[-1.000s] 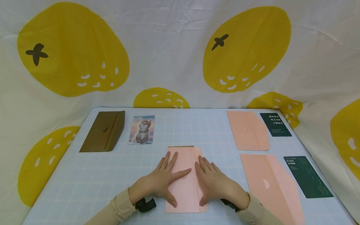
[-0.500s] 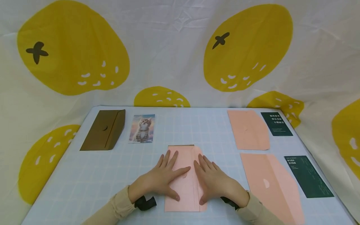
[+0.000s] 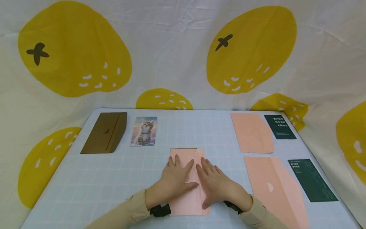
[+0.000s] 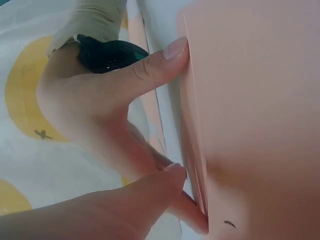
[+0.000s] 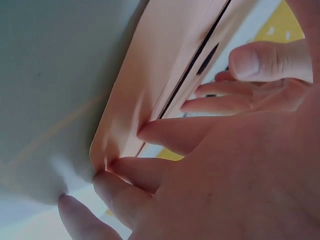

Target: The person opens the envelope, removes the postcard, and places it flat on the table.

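Observation:
A pink envelope (image 3: 186, 206) lies flat in front of me in the head view, its flap at the right side and a thin brown strip along its far edge. My left hand (image 3: 177, 179) rests on the envelope's body with fingers spread, the thumb reaching across to the flap fold. Fingers straight, my right hand (image 3: 215, 184) lies along the flap. In the right wrist view, my right fingertips press the flap (image 5: 137, 70) near its corner. The left wrist view shows the envelope's pink face (image 4: 255, 95) close up, with a slit at the flap edge.
A brown envelope (image 3: 100, 133) and a kitten picture card (image 3: 145, 133) lie at the far left. On the right are two more pink envelopes, one far (image 3: 248, 136) and one near (image 3: 266, 178), each beside a green card (image 3: 281, 128). A patterned cloth (image 3: 171, 47) hangs behind the table.
My left hand has slid to the right and turned, bringing its thumb across to the flap fold. The right hand stays on the flap, nearly unmoved.

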Demonstrator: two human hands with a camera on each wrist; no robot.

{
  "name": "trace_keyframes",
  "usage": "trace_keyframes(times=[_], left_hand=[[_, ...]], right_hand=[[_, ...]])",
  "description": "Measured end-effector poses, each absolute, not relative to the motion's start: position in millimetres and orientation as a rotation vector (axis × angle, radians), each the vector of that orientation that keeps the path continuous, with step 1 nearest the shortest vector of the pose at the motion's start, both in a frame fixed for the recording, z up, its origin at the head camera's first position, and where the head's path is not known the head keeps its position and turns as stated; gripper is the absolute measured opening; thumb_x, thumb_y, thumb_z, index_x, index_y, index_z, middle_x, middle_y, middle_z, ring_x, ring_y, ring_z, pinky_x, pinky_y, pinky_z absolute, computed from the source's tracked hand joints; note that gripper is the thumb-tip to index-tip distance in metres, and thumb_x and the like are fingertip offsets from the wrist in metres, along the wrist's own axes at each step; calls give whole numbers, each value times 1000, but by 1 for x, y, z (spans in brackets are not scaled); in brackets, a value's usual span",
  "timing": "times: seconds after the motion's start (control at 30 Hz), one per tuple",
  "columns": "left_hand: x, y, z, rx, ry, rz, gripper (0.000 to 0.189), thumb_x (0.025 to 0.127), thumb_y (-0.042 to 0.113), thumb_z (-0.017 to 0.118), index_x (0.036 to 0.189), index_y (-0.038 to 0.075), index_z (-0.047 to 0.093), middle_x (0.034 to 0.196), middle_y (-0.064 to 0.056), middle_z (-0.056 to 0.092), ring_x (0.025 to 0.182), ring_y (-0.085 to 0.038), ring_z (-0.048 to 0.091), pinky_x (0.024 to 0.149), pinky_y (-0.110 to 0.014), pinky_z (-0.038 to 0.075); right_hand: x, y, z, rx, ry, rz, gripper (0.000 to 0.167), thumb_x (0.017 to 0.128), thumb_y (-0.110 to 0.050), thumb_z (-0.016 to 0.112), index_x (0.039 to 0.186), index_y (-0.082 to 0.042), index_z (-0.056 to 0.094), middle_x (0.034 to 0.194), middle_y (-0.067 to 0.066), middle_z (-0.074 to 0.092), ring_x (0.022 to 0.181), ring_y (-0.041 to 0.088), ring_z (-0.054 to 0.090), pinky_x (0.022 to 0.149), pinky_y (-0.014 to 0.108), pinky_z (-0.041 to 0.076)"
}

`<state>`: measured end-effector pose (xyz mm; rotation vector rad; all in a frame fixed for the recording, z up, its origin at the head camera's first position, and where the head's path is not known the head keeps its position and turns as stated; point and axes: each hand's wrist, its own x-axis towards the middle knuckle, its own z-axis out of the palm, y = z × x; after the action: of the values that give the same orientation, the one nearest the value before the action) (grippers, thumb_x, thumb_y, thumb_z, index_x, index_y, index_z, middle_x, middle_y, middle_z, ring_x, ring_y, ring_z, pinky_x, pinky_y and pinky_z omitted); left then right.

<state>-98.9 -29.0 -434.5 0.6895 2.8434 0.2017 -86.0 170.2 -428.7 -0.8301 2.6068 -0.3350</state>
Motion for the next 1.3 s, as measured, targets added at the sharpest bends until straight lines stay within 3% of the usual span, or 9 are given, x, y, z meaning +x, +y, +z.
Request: trace_keyframes(times=[0.17,0.43,0.57,0.8,1.3], left_hand=[[-96,-15,-436,680,2913,-41,84,86,73,55,152,22,42,136,-43,44,119,-61,48,91,-51,51],[-93,-6,-448,753,2987,-174,80,88,68,54,151,21,43,134,-42,46,121,-58,49,100,-63,39],[-91,-4,-452,721,3016,-140,74,90,63,55,151,22,44,135,-43,44,113,-64,51,97,-60,44],[-89,-2,-456,691,3079,-184,72,89,61,56,149,24,46,136,-41,44,108,-64,52,80,-51,55],[-91,-1,-461,689,3112,-60,65,89,48,54,147,21,49,136,-44,43,105,-68,51,78,-56,54]], right_hand=[[-86,169,-428,-828,2602,-312,131,60,-53,91,155,4,21,161,28,4,148,44,8,111,63,24],[-85,169,-425,-802,2586,-345,133,60,-51,92,156,3,18,162,27,3,149,43,8,111,62,23],[-85,170,-425,-800,2581,-358,133,60,-51,92,156,3,17,162,26,2,149,43,7,112,62,22],[-85,169,-424,-807,2583,-360,133,60,-50,92,156,3,17,162,27,3,149,44,7,111,63,24],[-86,170,-426,-799,2574,-340,133,62,-52,90,156,4,15,163,25,0,149,41,5,112,62,22]])
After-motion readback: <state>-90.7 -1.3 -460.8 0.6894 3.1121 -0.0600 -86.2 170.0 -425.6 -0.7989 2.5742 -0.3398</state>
